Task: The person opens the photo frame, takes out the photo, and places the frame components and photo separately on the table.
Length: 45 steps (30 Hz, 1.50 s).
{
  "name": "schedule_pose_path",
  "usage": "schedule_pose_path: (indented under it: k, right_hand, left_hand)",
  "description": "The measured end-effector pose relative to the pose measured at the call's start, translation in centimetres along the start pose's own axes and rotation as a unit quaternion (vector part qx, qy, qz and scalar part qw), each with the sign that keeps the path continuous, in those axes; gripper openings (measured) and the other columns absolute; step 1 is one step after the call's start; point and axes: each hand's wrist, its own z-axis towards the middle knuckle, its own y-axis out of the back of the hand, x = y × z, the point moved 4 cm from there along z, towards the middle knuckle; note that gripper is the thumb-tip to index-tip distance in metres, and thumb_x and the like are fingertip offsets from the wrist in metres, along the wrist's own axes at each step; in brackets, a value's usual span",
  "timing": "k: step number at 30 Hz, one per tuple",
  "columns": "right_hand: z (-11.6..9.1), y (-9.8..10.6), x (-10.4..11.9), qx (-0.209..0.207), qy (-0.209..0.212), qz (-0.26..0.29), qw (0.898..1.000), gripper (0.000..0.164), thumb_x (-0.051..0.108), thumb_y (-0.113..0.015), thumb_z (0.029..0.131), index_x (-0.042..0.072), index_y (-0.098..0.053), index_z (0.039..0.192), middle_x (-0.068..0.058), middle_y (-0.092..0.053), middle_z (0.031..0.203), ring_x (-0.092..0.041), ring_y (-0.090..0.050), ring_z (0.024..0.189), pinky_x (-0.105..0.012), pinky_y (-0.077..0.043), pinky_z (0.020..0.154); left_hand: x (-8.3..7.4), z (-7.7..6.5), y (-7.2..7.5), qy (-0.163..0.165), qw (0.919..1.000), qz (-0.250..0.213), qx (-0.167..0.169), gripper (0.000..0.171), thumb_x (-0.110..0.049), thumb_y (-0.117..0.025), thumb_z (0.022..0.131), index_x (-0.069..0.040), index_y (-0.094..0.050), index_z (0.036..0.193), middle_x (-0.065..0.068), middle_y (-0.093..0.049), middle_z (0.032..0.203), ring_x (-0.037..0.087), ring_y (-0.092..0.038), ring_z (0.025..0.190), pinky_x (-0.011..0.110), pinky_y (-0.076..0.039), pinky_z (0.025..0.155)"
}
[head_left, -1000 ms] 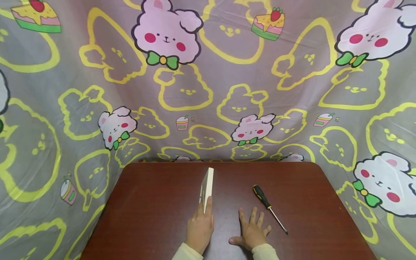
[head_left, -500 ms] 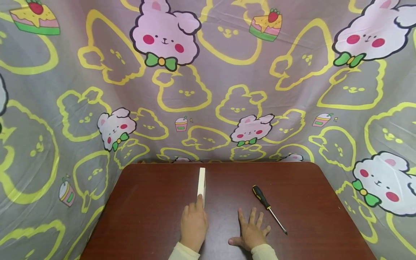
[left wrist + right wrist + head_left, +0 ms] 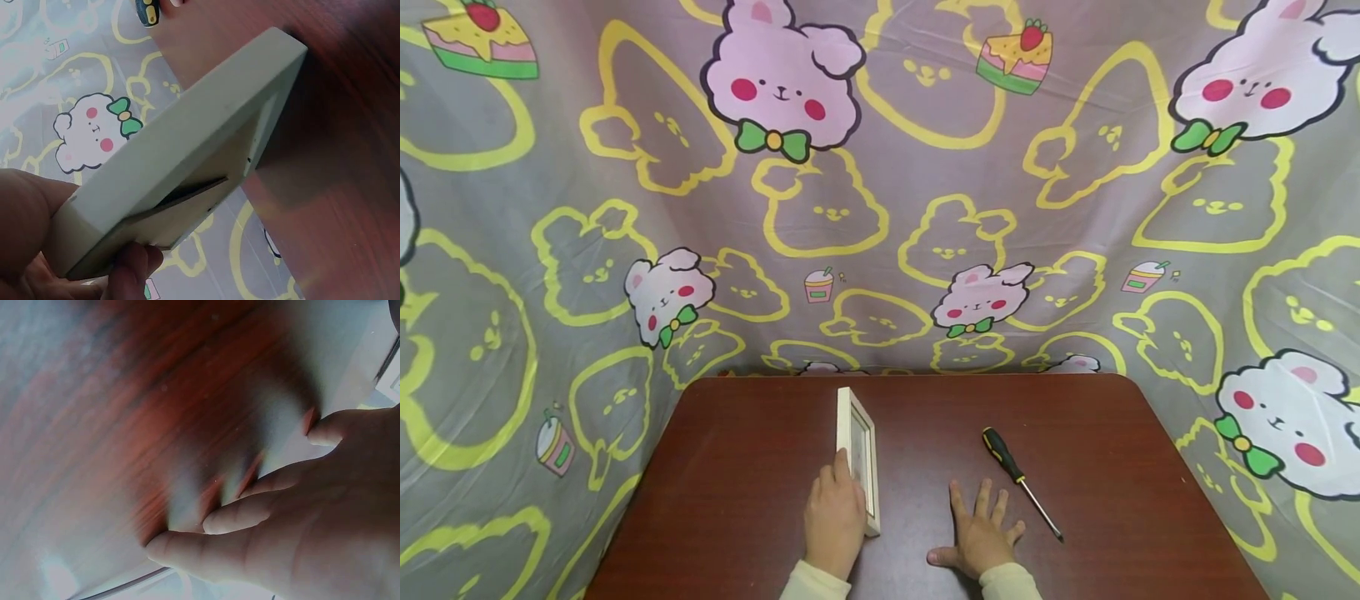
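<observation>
My left hand [image 3: 835,517] grips a cream picture frame [image 3: 844,425] by its near edge, holding it up on its side. In the head view the frame's front, with its inner window, faces right. The left wrist view shows the frame's pale side [image 3: 181,137] and its brown backing with a stand flap [image 3: 169,219]; my fingertips [image 3: 134,269] press on the back. My right hand [image 3: 981,533] rests on the table with fingers spread and holds nothing. Just right of it lies a screwdriver [image 3: 1022,483] with a black and yellow handle.
The dark red-brown wooden table [image 3: 737,467] has a rounded far edge. A grey curtain [image 3: 880,208] with yellow outlines and white bunnies hangs behind and on both sides.
My left hand has shifted left and turned the picture frame, so its front shows on the right instead of its back on the left. The right hand and screwdriver stay put.
</observation>
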Motion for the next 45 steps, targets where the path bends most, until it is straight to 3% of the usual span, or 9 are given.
schedule_pose_path:
  k: [10, 15, 25, 33, 39, 42, 45]
  right_hand:
    - [0.0, -0.1, -0.1, -0.008, 0.004, 0.002, 1.000, 0.121, 0.066, -0.086, 0.052, 0.010, -0.046, 0.151, -0.045, -0.024, 0.150, -0.072, -0.019, 0.132, -0.090, -0.021, 0.085]
    - [0.0, -0.2, 0.0, -0.009, 0.003, 0.005, 1.000, 0.121, 0.065, -0.087, 0.051, 0.010, -0.046, 0.151, -0.045, -0.023, 0.150, -0.072, -0.018, 0.133, -0.090, -0.020, 0.085]
    - [0.0, -0.2, 0.0, -0.012, 0.001, 0.010, 1.000, 0.121, 0.063, -0.088, 0.051, 0.009, -0.047, 0.150, -0.045, -0.023, 0.150, -0.072, -0.018, 0.133, -0.090, -0.018, 0.086]
    - [0.1, -0.4, -0.1, -0.021, 0.004, 0.011, 1.000, 0.121, 0.063, -0.088, 0.050, 0.009, -0.047, 0.150, -0.046, -0.023, 0.149, -0.072, -0.018, 0.132, -0.090, -0.018, 0.085]
    - [0.2, -0.5, -0.1, -0.006, -0.005, 0.009, 1.000, 0.122, 0.065, -0.087, 0.050, 0.010, -0.046, 0.151, -0.045, -0.021, 0.150, -0.072, -0.016, 0.133, -0.090, -0.017, 0.086]
    - [0.2, -0.5, -0.2, 0.001, -0.008, 0.008, 1.000, 0.122, 0.065, -0.087, 0.051, 0.010, -0.045, 0.152, -0.045, -0.021, 0.151, -0.072, -0.015, 0.133, -0.090, -0.016, 0.087]
    - [0.2, -0.5, -0.2, 0.001, -0.008, 0.008, 1.000, 0.122, 0.065, -0.087, 0.051, 0.010, -0.045, 0.152, -0.045, -0.021, 0.151, -0.072, -0.015, 0.133, -0.090, -0.016, 0.087]
  left_hand:
    - [1.0, -0.5, -0.5, 0.083, 0.9933, -0.055, 0.059, 0.047, -0.001, -0.074, 0.081, 0.010, -0.057, 0.123, 0.024, -0.064, 0.090, 0.041, -0.064, 0.076, 0.052, -0.051, 0.061]
    - [1.5, -1.1, -0.7, 0.112, 0.9875, -0.087, 0.069, 0.049, 0.000, -0.073, 0.081, 0.011, -0.055, 0.125, 0.026, -0.065, 0.094, 0.044, -0.065, 0.081, 0.056, -0.050, 0.066]
    - [3.6, -2.4, -2.3, 0.204, 0.9655, -0.126, 0.103, 0.051, -0.003, -0.073, 0.082, 0.006, -0.055, 0.129, 0.029, -0.067, 0.103, 0.049, -0.066, 0.084, 0.058, -0.051, 0.070]
    - [4.7, -3.2, -3.4, 0.223, 0.9569, -0.137, 0.125, 0.051, -0.005, -0.074, 0.082, 0.003, -0.055, 0.128, 0.026, -0.068, 0.093, 0.046, -0.066, 0.080, 0.057, -0.051, 0.068]
    - [5.5, -4.1, -4.7, 0.253, 0.9446, -0.138, 0.157, 0.051, -0.009, -0.073, 0.083, 0.000, -0.053, 0.129, 0.019, -0.066, 0.076, 0.040, -0.065, 0.067, 0.053, -0.049, 0.059]
    - [5.8, -4.5, -5.2, 0.265, 0.9390, -0.139, 0.169, 0.051, -0.010, -0.072, 0.083, 0.001, -0.052, 0.128, 0.020, -0.067, 0.080, 0.040, -0.066, 0.069, 0.053, -0.050, 0.061]
    - [6.0, -4.7, -5.6, 0.265, 0.9381, -0.140, 0.174, 0.050, -0.010, -0.072, 0.083, 0.004, -0.053, 0.127, 0.024, -0.067, 0.097, 0.043, -0.067, 0.086, 0.055, -0.051, 0.073]
